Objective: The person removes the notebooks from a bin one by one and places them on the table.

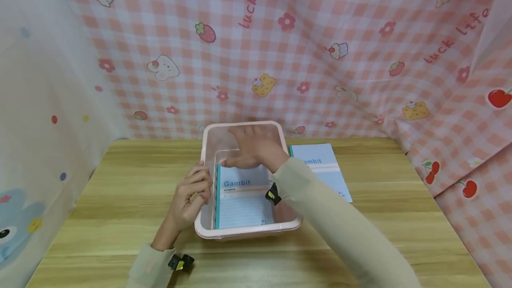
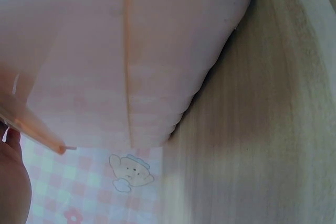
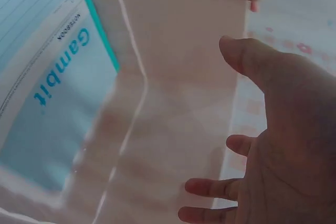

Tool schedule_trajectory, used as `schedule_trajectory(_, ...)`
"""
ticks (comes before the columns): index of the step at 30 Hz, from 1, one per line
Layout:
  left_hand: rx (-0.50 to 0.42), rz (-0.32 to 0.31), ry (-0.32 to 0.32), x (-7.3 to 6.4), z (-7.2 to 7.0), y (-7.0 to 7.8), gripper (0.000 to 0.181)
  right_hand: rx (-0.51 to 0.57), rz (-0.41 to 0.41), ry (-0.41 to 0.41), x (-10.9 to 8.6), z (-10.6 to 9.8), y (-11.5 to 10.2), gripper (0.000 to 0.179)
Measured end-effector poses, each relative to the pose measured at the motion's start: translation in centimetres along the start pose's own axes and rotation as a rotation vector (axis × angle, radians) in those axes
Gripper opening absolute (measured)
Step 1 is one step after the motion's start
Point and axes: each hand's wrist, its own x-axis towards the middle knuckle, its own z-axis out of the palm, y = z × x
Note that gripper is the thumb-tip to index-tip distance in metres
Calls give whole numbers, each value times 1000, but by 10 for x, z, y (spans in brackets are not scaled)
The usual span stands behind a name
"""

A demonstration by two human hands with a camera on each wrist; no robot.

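A pale pink plastic storage bin (image 1: 250, 232) stands on the table. Inside it lies a blue-and-white Gambit notebook (image 1: 245, 206) with a teal spine, cover up. My left hand (image 1: 192, 197) grips the bin's left rim with curled fingers; the left wrist view shows the bin's outer wall (image 2: 178, 40) beside that hand. Over the far half of the bin, my right hand (image 1: 254, 148) is spread, holding nothing. Its thumb and fingers stand apart in the right wrist view, with the notebook (image 3: 58, 93) lower in the bin.
A second Gambit notebook (image 1: 320, 163) lies on the wooden table (image 1: 384, 199) just right of the bin, partly hidden by the right sleeve. A pink checked cloth (image 1: 240, 57) hangs behind the table, and a pale printed cloth (image 1: 60, 154) hangs at the left.
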Motion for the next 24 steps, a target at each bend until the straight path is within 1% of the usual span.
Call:
schedule_trajectory(4,-7,-15,-2,0,0,0,32,-3,3,-3,8,7,-3,87)
schedule_trajectory(7,-13,-17,4,0,1,1,32,0,6,-23,12,13,-8,87)
schedule_trajectory(14,-20,-38,2,-1,4,0,31,-92,29,-114,22,32,-17,92)
schedule_trajectory(18,-27,-27,11,-1,4,0,31,-75,39,-158,24,40,-18,95)
schedule_trajectory(21,-31,-15,18,-1,3,1,31,-68,38,-165,30,46,-20,96)
schedule_trajectory(24,-30,-7,17,0,3,1,30,-87,45,-177,39,57,-21,95)
